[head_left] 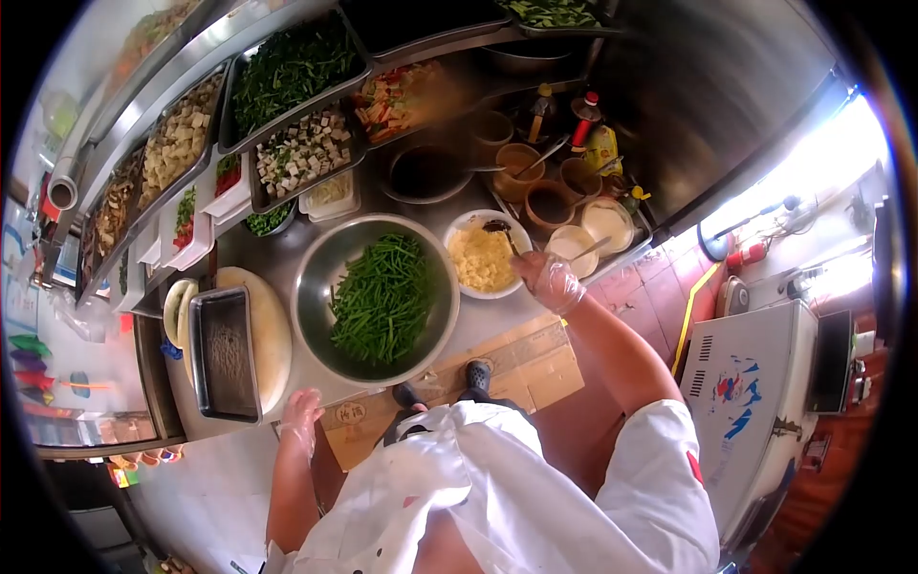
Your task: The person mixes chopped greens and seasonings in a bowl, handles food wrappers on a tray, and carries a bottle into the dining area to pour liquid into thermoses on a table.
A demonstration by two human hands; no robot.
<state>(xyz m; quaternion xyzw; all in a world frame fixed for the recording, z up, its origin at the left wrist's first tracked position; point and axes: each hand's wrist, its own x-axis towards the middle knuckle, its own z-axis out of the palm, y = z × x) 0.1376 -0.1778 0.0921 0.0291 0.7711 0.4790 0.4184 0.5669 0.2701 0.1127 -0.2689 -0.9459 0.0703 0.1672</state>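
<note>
My right hand (pixel 553 279), in a clear plastic glove, is closed around the handle of a spoon (pixel 498 227). The spoon's dark head rests in a white bowl (pixel 466 290) of pale yellow, finely chopped food (pixel 481 256) that looks like minced garlic. To its left stands a wide steel basin (pixel 311 330) with cut green vegetable stalks (pixel 382 298) in it. My left hand (pixel 302 411), also gloved, hangs by the counter's front edge with its fingers loosely apart and nothing visible in them. Nearest to it is an upright-edged metal tray (pixel 226 354) on a round board (pixel 270 335).
Behind the bowls are a pan of dark liquid (pixel 426 172), several brown seasoning pots (pixel 550 203) and a red-capped bottle (pixel 585 120). Trays of cubed white food (pixel 304 148) and chopped greens (pixel 292 72) line the back. Flattened cardboard (pixel 535 368) lies below the counter edge.
</note>
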